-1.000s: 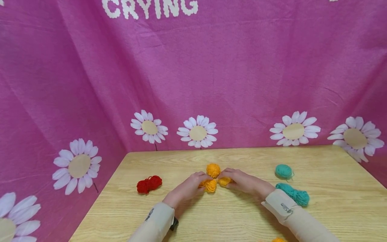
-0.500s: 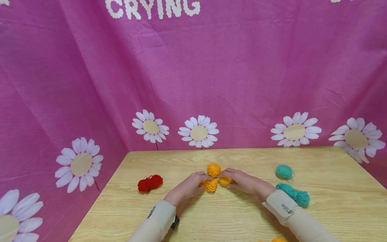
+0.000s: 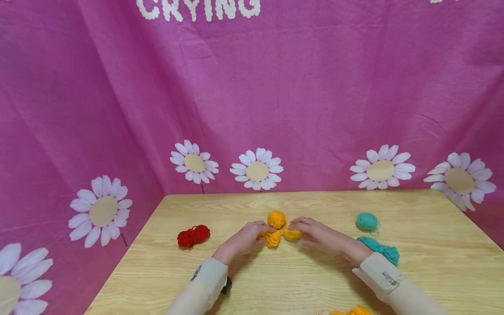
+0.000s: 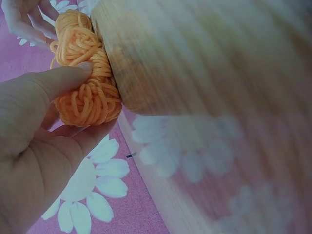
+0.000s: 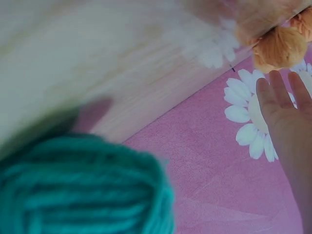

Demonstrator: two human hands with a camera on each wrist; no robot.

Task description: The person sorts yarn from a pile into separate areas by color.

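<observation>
Three orange yarn bundles sit close together at mid-table. My left hand (image 3: 249, 236) grips the left orange yarn skein (image 3: 271, 239), thumb across its tied middle and fingers round its far side. In the left wrist view this skein (image 4: 90, 100) shows looped ends. Just behind is a round orange yarn ball (image 3: 277, 219). My right hand (image 3: 316, 234) lies beside the right orange yarn ball (image 3: 291, 233), fingertips near its edge. From the right wrist, that hand (image 5: 287, 107) has its fingers extended, close to an orange yarn bundle (image 5: 280, 48).
A red yarn skein (image 3: 193, 236) lies to the left. On the right are a teal yarn ball (image 3: 367, 222) and a teal skein (image 3: 379, 249), close to my right forearm. More orange yarn (image 3: 354, 311) shows at the bottom edge. Pink flowered cloth (image 3: 315, 109) hangs behind the table.
My right hand has loosened from the right orange yarn ball and its forearm has shifted right. My left hand still holds its skein in place. The head view has tilted slightly.
</observation>
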